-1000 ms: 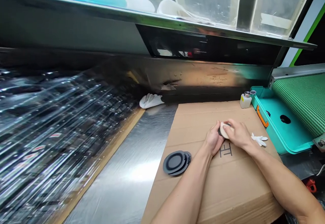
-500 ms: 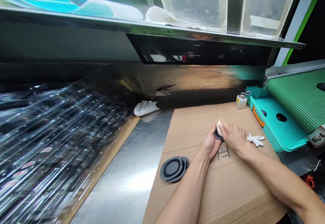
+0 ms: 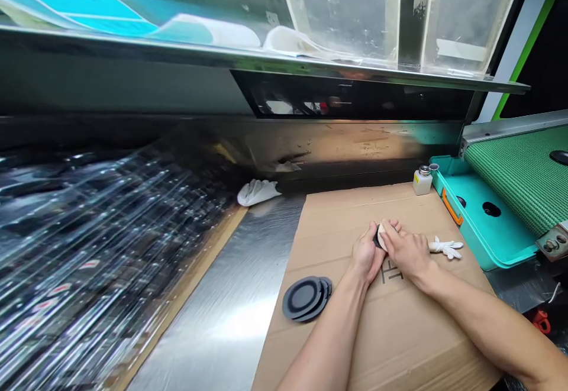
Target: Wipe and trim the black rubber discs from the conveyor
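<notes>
My left hand (image 3: 365, 255) grips a small black disc (image 3: 377, 239) by its edge, above the cardboard sheet (image 3: 346, 213). My right hand (image 3: 410, 256) is closed on a cream-coloured pad (image 3: 381, 235), which lies against the face of that disc. Fingers of both hands hide much of the disc and the pad. To the left of my left forearm, several flat dark grey round pieces (image 3: 306, 299) lie overlapped on the cardboard. A white glove (image 3: 447, 247) rests just right of my right hand.
A small white bottle with a metal cap (image 3: 422, 180) stands at the cardboard's far edge. Beside it, a turquoise bin (image 3: 510, 243) holds dark discs, under the end of a green conveyor belt (image 3: 523, 166). Another white glove (image 3: 258, 192) lies near plastic-wrapped goods (image 3: 89, 261) at left.
My right hand has come down and inward with the pad, now flatter against the disc. The left hand keeps its hold on the disc. The view has tilted up slightly.
</notes>
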### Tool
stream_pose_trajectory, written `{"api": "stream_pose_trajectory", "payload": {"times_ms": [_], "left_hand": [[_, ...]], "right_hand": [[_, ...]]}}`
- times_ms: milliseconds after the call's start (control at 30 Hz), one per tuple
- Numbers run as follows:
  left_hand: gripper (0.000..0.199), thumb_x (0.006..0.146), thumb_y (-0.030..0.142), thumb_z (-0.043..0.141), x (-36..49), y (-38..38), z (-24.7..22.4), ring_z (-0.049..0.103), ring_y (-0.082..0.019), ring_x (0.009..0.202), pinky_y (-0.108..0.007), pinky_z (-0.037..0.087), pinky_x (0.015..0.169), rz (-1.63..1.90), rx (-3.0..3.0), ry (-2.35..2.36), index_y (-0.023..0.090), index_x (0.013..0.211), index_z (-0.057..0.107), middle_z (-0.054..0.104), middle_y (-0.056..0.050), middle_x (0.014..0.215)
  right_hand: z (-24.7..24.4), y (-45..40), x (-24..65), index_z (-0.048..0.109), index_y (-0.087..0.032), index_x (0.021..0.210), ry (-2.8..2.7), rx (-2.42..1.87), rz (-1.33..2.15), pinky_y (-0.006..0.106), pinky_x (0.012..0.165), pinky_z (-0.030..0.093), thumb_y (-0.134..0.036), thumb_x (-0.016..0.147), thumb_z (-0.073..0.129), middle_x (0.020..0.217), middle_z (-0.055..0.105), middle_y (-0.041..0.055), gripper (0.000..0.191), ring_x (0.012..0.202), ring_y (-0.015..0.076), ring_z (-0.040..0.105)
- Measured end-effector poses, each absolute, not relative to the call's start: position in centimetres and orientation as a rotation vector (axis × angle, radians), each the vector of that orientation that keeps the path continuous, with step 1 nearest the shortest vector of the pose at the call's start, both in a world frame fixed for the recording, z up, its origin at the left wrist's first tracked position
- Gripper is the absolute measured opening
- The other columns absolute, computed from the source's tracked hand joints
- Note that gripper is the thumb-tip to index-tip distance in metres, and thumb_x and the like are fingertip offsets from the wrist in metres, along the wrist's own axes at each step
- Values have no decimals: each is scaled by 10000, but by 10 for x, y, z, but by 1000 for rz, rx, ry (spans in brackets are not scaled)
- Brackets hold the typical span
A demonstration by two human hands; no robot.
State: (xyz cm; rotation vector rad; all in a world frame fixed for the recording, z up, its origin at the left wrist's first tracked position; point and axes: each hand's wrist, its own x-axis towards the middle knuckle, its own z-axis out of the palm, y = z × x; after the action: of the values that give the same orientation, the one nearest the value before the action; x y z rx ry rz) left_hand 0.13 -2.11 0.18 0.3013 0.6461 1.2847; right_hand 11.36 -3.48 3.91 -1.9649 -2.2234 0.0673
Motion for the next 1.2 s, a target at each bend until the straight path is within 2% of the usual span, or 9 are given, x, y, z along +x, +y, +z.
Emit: {"api": "stream_pose_trajectory", "payload": {"times_ms": [100, 300, 433, 567, 700, 867, 967, 1100, 1200], "left_hand": [[320, 1006, 258, 427, 1, -21, 1, 712, -246, 984, -462, 559, 952, 1332, 302, 665, 67, 966, 681, 745, -174, 979], [281, 981, 276, 493, 4, -20, -2, 705, -245, 1009, -427, 523, 996, 1351, 359, 648, 85, 949, 697, 744, -155, 962], [239, 950, 285, 561, 4, -20, -5, 696, -254, 1031, -431, 505, 1011, 1380, 435, 626, 93, 929, 701, 744, -143, 960], [251, 964, 297, 535, 4, -21, -4, 693, -266, 1048, -473, 503, 1009, 1391, 412, 677, 101, 966, 693, 743, -168, 1020], [265, 950, 340, 563, 5, -23, -4, 684, -267, 1080, -469, 485, 1035, 1405, 430, 704, 112, 968, 697, 746, -165, 1044], [230, 938, 315, 585, 4, -23, -8, 679, -269, 1097, -470, 492, 1035, 1426, 425, 649, 114, 957, 696, 744, -155, 1043], [225, 935, 305, 590, 5, -24, -7, 679, -268, 1099, -457, 499, 1031, 1406, 432, 658, 112, 965, 702, 743, -160, 1061], [272, 976, 273, 499, 4, -23, -2, 701, -275, 1043, -467, 552, 958, 1344, 415, 645, 85, 988, 695, 746, -167, 1032], [330, 1013, 267, 396, 0, -21, 2, 702, -278, 1053, -458, 585, 897, 1333, 314, 660, 83, 983, 668, 726, -194, 1100]], "right_hand": [[43, -30, 132, 535, -307, 1381, -2056, -1979, 144, 311, 789, 450, -497, 1021, 361, 1011, 736, 96, 443, 879, 234, 682], [44, -29, 143, 671, -238, 1052, -2035, -1450, 632, 239, 752, 447, -480, 955, 497, 974, 736, 7, 313, 858, 168, 659], [46, -30, 133, 676, -261, 1012, -2034, -1490, 616, 238, 757, 438, -434, 937, 523, 1023, 732, -6, 243, 868, 162, 655], [47, -35, 134, 681, -279, 1010, -2029, -1773, 424, 262, 748, 421, -435, 925, 524, 919, 731, 10, 237, 866, 196, 649], [44, -37, 134, 676, -251, 944, -2081, -1634, 612, 242, 716, 420, -389, 905, 546, 906, 731, 0, 194, 842, 177, 652], [44, -34, 134, 672, -257, 1019, -1955, -1760, 476, 257, 733, 423, -426, 927, 520, 952, 733, 21, 245, 897, 199, 654], [45, -37, 133, 671, -261, 989, -2067, -1695, 543, 248, 718, 419, -426, 930, 525, 929, 733, 11, 228, 859, 189, 656], [48, -28, 130, 606, -282, 1173, -1978, -1855, 292, 284, 743, 422, -461, 1009, 385, 984, 729, 44, 328, 870, 223, 672], [54, -16, 140, 554, -263, 1272, -1930, -2021, 164, 315, 762, 423, -496, 1034, 305, 978, 721, 87, 416, 890, 256, 677]]}}
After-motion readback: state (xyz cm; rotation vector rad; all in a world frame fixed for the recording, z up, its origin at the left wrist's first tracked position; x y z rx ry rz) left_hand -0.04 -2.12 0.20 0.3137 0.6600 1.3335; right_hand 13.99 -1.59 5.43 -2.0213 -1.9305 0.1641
